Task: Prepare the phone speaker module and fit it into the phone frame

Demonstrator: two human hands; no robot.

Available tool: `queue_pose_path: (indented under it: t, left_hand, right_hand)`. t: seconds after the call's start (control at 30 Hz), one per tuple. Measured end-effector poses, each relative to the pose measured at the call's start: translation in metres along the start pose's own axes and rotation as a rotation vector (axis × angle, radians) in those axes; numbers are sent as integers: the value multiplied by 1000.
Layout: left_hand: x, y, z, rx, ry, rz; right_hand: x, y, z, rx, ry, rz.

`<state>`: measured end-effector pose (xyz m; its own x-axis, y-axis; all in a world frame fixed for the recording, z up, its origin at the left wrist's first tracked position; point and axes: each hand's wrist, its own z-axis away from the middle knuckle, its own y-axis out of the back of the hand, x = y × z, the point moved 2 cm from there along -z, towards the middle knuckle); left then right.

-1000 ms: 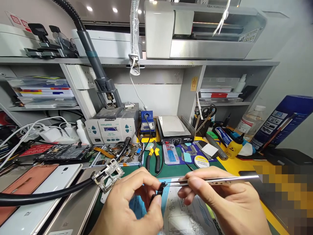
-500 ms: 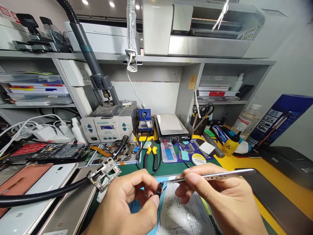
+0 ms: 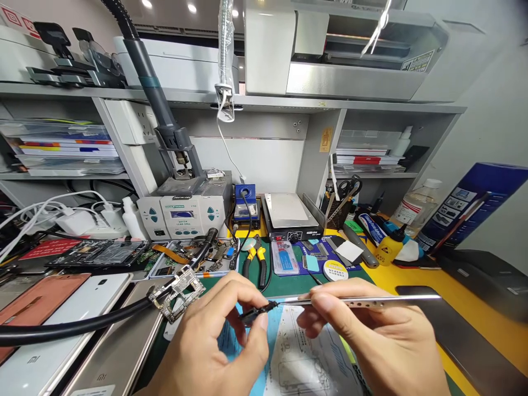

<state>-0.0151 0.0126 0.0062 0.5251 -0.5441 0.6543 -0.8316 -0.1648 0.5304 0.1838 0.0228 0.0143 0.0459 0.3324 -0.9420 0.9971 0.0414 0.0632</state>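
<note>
Between thumb and fingers, my left hand [image 3: 225, 335] pinches a small black electronic part [image 3: 254, 313], tilted, its narrow end pointing right. My right hand [image 3: 363, 330] grips metal tweezers [image 3: 371, 300] held almost level. Their tip meets or nearly meets the narrow end of the black part; exact contact is too small to tell. Beneath both hands lies a light blue and white printed sheet [image 3: 295, 352]. A bare circuit board [image 3: 178, 292] rests across a thick black hose [image 3: 103, 319] just left of my left hand.
Phones and back covers [image 3: 74, 330] lie at left. Behind stand a hot air station [image 3: 185, 212], a tray of parts [image 3: 198, 272], yellow-black pliers [image 3: 256, 264] and a heating plate [image 3: 291, 212]. A yellow bottle [image 3: 390, 245] and a dark flat phone-like slab [image 3: 474, 335] are at right.
My left hand has turned the black part, so its flatter, longer side now shows. The tweezers have swung to a more level angle, still held at its end. The view has shifted slightly.
</note>
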Motion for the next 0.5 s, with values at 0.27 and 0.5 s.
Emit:
queue_pose_path:
  t: [0.27,0.5]
  left_hand:
    - [-4,-6,10,74,-203,-158]
    - [-4,-6,12,100,-201,-153]
  right_hand:
    - [0,-3,5,46,295,152]
    - [0,-4,6,93,438,172]
